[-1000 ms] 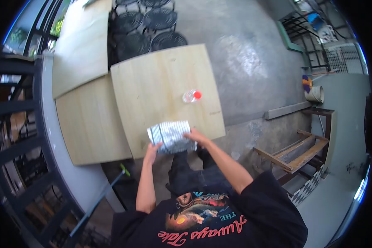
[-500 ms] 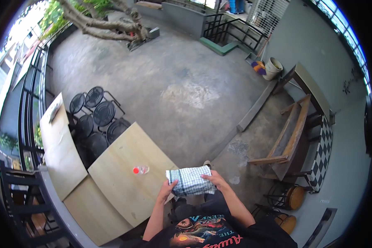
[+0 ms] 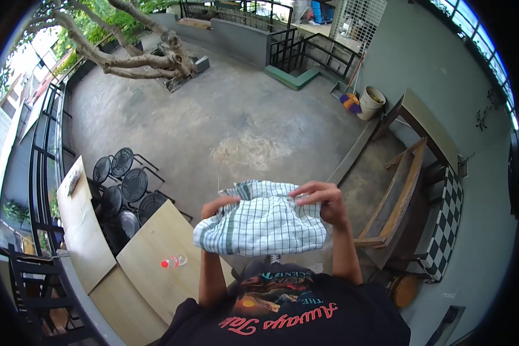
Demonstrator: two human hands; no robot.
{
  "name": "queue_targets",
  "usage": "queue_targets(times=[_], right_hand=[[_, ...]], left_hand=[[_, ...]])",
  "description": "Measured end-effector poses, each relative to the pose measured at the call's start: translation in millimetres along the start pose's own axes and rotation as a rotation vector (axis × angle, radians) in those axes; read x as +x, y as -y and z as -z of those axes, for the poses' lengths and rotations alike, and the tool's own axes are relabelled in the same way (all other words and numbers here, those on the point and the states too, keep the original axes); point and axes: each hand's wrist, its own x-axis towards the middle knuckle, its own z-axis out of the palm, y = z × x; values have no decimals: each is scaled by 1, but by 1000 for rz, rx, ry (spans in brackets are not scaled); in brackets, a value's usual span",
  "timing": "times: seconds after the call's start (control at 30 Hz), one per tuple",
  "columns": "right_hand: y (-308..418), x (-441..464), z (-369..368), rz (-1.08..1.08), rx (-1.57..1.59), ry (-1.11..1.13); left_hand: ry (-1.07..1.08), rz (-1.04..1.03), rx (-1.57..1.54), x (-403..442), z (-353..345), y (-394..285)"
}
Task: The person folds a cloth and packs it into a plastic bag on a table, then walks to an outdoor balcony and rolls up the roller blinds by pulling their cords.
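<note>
Seemingly for balanced support, a white, dark-checked fabric cloth (image 3: 265,226) is being gripped by the left hand (image 3: 215,207) and right hand (image 3: 327,200) (both curled over its top).

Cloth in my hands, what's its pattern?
The cloth is white with a thin dark grid and wider green striping, seen best in the head view.

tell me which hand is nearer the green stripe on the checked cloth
The left hand: the green stripe runs close beside it, while the right hand holds the opposite end of the cloth.
</note>
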Motion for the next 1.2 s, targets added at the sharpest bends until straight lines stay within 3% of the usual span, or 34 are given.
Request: queue_targets(times=[0.03, 0.13, 0.2, 0.33, 0.37, 0.4, 0.47, 0.5, 0.57, 0.6, 0.67, 0.7, 0.73, 0.8, 0.93, 1.07, 1.1, 1.2], right_hand=[[-6, 8, 2, 4, 9, -5], [-29, 47, 7, -28, -48, -17], [-40, 81, 6, -113, 21, -26], [-88, 157, 4, -242, 11, 115], [-111, 174, 0, -289, 57, 146], [-127, 183, -20, -142, 225, -38], [-186, 202, -35, -236, 143, -215], [-180, 234, -41, -363, 189, -96], [-207, 273, -40, -801, 31, 106], [-208, 293, -51, -790, -15, 94], [-278, 315, -53, -765, 206, 226], [-284, 326, -61, -785, 275, 158], [-290, 336, -70, -790, 280, 170], [-295, 348, -85, -782, 320, 111], [-346, 366, -111, -962, 419, 113], [-424, 364, -143, -1148, 742, 121], [-440, 367, -156, -1159, 801, 94], [-453, 392, -183, -1321, 898, 246]], left_hand=[[-51, -9, -102, 13, -7, 4], [-73, 243, -210, 55, 14, 2], [-93, 106, -214, 83, 30, 10], [-43, 123, 128, 139, 72, 30], [-66, 209, -49, 153, 80, 50], [-62, 300, -128, 163, 92, 76], [-49, 373, -239, 185, 114, 127], [-79, 397, -196, 196, 124, 150], [-239, 506, -517, 206, 139, 178], [-328, 598, -611, 218, 150, 190], [-340, 650, -638, 234, 181, 207], [-384, 698, -709, 237, 192, 215], [-275, 606, -588, 241, 207, 222], [-385, 748, -630, 242, 217, 218], [-416, 732, -550, 237, 241, 241], [-699, 905, -596, 202, 251, 284], [-689, 919, -538, 205, 255, 284], [-718, 977, -360, 200, 264, 314]])
